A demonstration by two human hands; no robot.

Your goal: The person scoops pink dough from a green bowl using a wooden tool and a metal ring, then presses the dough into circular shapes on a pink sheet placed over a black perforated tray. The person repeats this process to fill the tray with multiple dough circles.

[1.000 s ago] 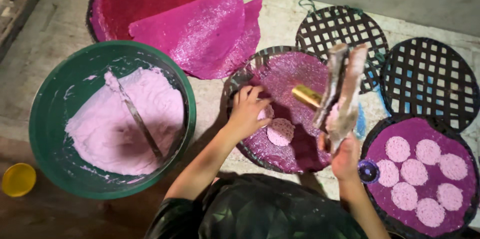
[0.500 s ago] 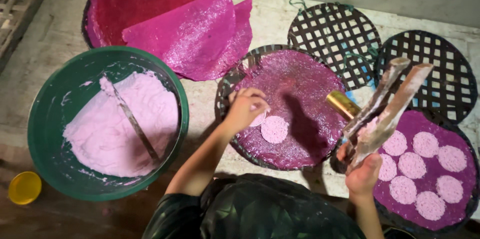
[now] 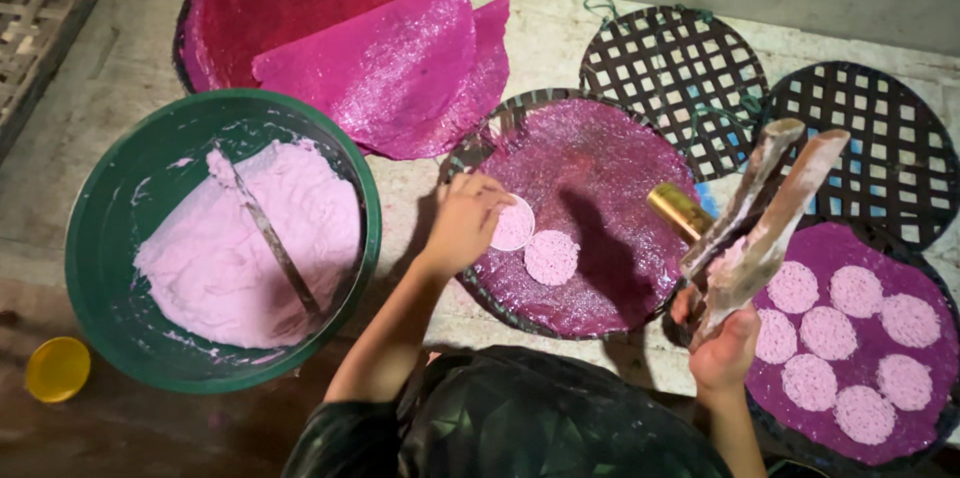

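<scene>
Bowl [image 3: 105, 238] at left, dough [image 3: 250, 248] and a stick [image 3: 272, 243] in it. Small lid [image 3: 57, 369] near-left of bowl. Far from bowl, stacked sheets [image 3: 390, 68] on a tray [image 3: 182, 33]. Center tray [image 3: 490, 133] holds a sheet with two discs [image 3: 551, 257]; left hand [image 3: 465, 223] on the left one. Right hand [image 3: 728, 350] holds a press [image 3: 765, 213] between center tray and right tray [image 3: 915, 438], which holds seven discs. Two bare trays [image 3: 670, 68] far right.

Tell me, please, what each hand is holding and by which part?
The right hand grips the dough-coated hinged press by its lower end. The left hand holds a thin pink dough disc by its edge.
</scene>
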